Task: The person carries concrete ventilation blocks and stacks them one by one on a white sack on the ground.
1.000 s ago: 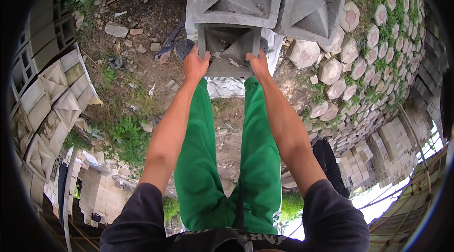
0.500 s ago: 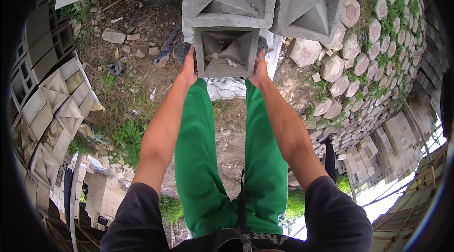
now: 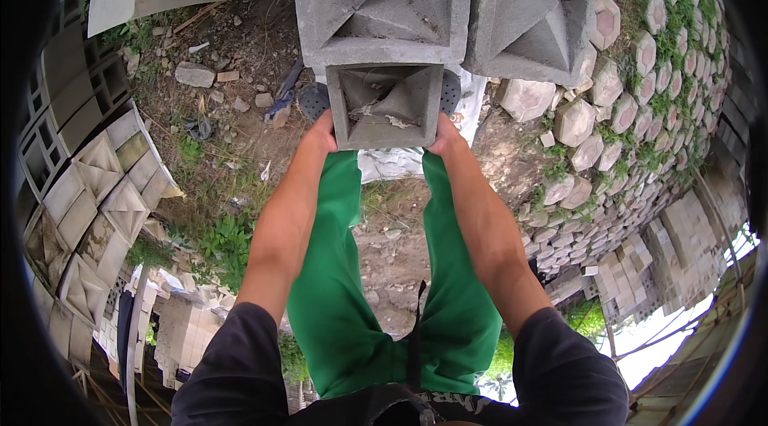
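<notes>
A grey concrete ventilation block (image 3: 388, 136), square with slanted inner faces, lies between my feet with its hollow side up. My left hand (image 3: 322, 135) grips its near left side, and my right hand (image 3: 445, 136) is on the near right side. The fingers of both hands are mostly hidden under or behind the block. Beyond it, close against its far edge, stands a larger-looking concrete block (image 3: 388, 50) of the same pattern. Another such block (image 3: 528, 66) sits to the right of that one. Bits of dry debris lie inside the block I hold.
My dark perforated shoes (image 3: 314, 100) flank the block, over a white sheet (image 3: 390, 167). Hexagonal pavers (image 3: 576, 124) are piled on the right. Stacked patterned blocks (image 3: 100, 166) rise on the left. Rubble, including a pale stone (image 3: 194, 74), and weeds (image 3: 228, 246) cover the dirt.
The block and both hands now appear slightly lower in the picture, with my hands nearer the block's near corners. My knees have spread a little, and the view has shifted.
</notes>
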{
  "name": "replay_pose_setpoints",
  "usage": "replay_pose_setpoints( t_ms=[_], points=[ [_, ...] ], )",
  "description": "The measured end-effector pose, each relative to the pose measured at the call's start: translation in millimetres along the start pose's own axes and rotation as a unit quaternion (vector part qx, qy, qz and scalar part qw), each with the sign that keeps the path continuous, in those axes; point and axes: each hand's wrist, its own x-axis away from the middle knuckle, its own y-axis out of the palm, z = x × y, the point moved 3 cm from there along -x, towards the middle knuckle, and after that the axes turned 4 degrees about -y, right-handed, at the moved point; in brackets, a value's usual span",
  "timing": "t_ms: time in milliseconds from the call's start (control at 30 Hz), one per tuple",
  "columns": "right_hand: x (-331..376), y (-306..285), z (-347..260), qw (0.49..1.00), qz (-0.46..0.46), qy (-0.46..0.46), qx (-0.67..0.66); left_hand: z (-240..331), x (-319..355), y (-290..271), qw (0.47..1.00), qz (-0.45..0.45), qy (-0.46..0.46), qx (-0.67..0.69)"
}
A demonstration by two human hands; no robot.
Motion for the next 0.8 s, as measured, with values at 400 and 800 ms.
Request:
replay_pose_setpoints(
  t_ms=[400,800],
  points=[
    [-15.8,0.1,7.3,0.998,-0.053,-0.014,0.009,7.1,1.4,-9.5,0.996,0.07,0.03,0.042],
    [12.7,-19.4,13.3,0.988,0.092,-0.111,-0.049,-11.1,33.4,26.8,0.996,0.001,0.091,0.018]
  ],
)
